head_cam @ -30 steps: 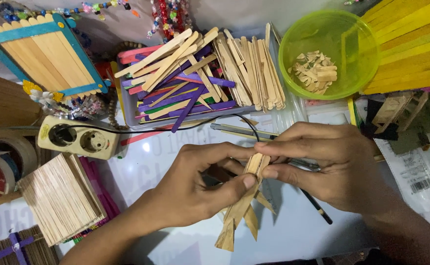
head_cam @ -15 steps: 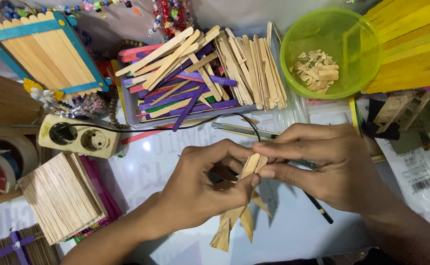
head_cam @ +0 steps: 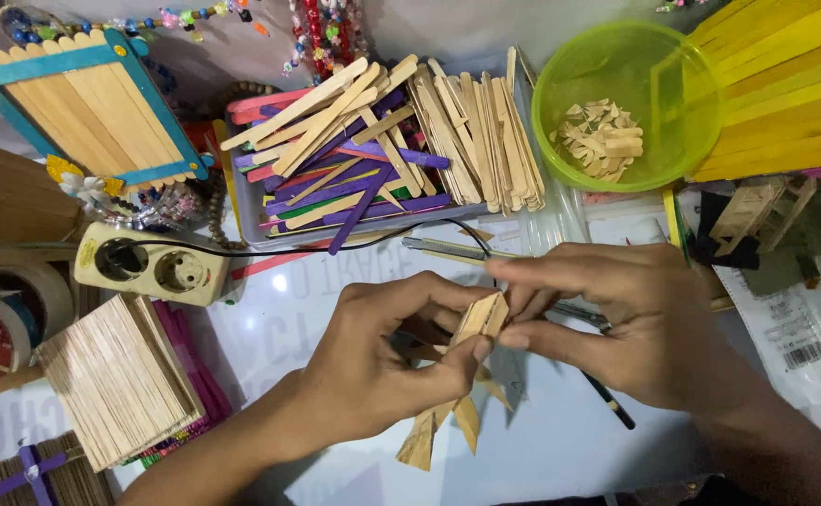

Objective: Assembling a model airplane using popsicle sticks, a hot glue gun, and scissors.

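Lower now, the stick piece (head_cam: pixel 452 375) sits pinched between left hand (head_cam: pixel 373 370) and right hand (head_cam: pixel 616 323) fingers — both grasping it.

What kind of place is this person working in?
Most likely a home craft table. A tray holds plain and coloured wooden craft sticks, a green bowl holds cut wood bits, and both hands, left hand and right hand, press a small stick piece together.

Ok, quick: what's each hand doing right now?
Left hand: closed, pinching the wooden stick piece between thumb and fingers.
Right hand: closed, fingertips pressing on the top end of the same piece.
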